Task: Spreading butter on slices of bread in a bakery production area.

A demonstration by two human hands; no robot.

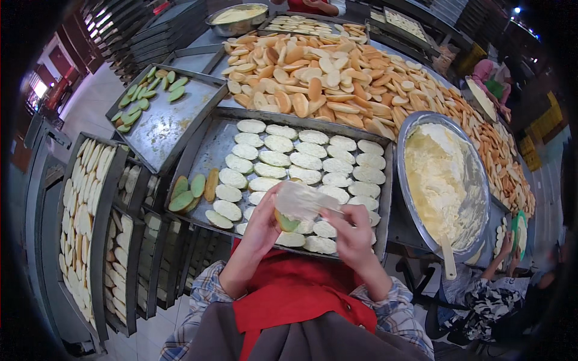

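My left hand [259, 225] holds an oval slice of green bread [285, 222] above the metal baking tray [205, 140]. In my right hand [356, 234] is a flat, whitish spreader [303, 202], its blade over the slice and hiding much of it. Rows of oval bread slices coated with pale cream [308, 154] lie in the tray beneath both hands. Several uncoated green slices [182, 201] sit at its left end, beside a brown-edged one [211, 185]. To the right stands a large metal bowl [403, 203] of yellowish cream [433, 176], with a pale utensil handle [448, 259] over its near rim.
A big heap of bread slices [316, 76] covers the table behind the tray. Another tray [180, 119] with green slices overlaps at the left. Filled trays [122, 270] are stacked at lower left. A co-worker's hands [508, 248] hold a green-rimmed container [521, 234] at right.
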